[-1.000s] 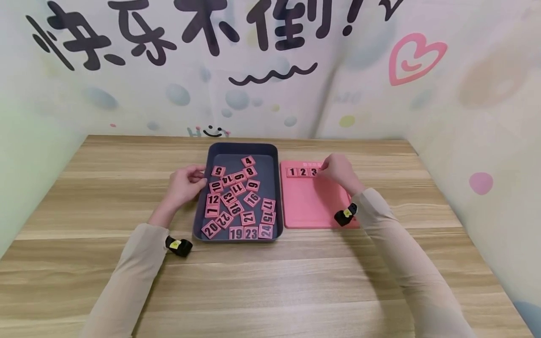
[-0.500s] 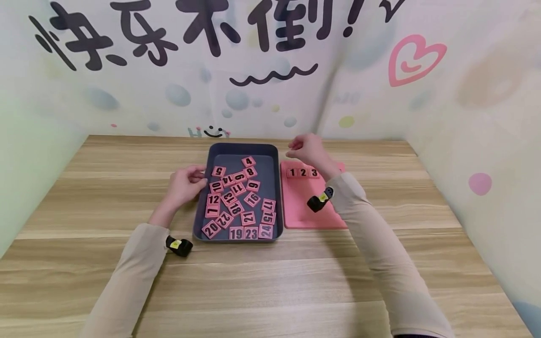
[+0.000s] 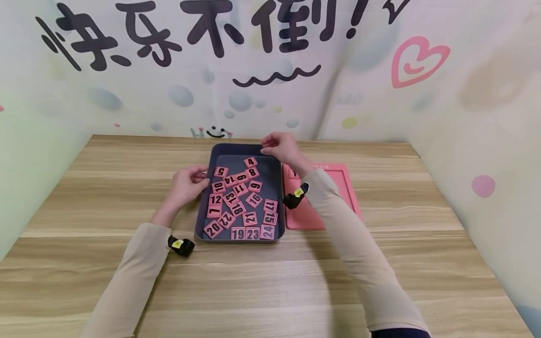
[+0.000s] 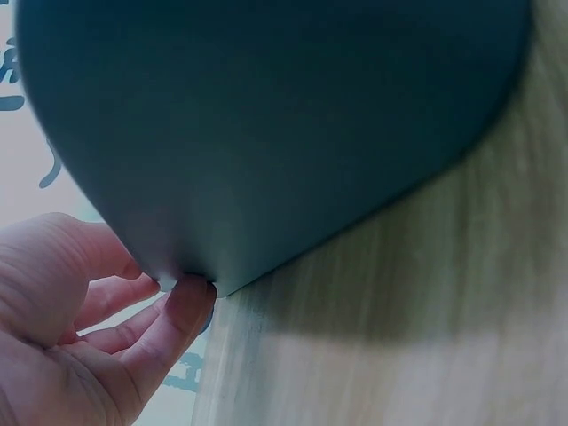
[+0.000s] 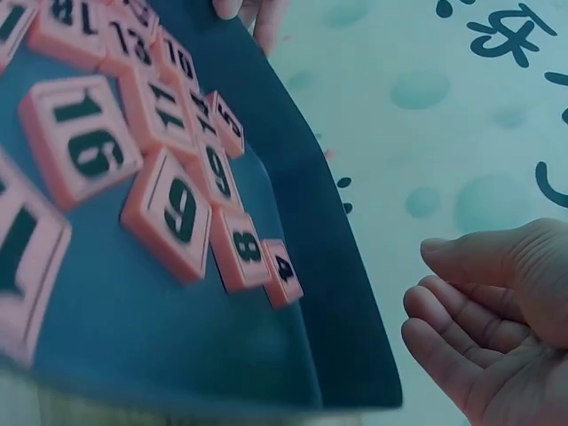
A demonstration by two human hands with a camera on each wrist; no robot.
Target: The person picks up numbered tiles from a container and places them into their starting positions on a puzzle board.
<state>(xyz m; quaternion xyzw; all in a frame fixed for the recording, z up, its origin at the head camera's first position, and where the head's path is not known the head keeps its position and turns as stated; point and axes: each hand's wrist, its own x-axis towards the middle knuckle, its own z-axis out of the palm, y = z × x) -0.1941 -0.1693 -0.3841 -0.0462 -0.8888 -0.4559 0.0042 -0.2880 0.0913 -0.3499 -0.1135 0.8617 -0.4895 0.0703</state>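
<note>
A dark blue-grey tray (image 3: 232,162) lies on the wooden table, holding several pink number tiles at mixed angles. My left hand (image 3: 188,185) pinches the rim of its left wall; in the left wrist view, the thumb (image 4: 173,333) lies against the edge. Over the tray's far right corner hovers my right hand (image 3: 282,148), fingers loosely bent and apart from the thumb, with nothing between them. Nearest to it are the 4 tile (image 3: 251,162) and the 8 tile (image 3: 252,172). On the pink board (image 3: 354,197), the 1 tile (image 3: 293,173) shows; my right forearm hides tiles beside it.
The pink board stands right against the tray's right side. A printed wall hanging (image 3: 177,117) rises behind the table's far edge. Bare table (image 3: 253,286) stretches in front of the tray. Black wrist cameras sit on both wrists.
My right hand has left the board beside the 3 tile and travelled left to the tray's far right corner. The left hand stays at the tray's left wall.
</note>
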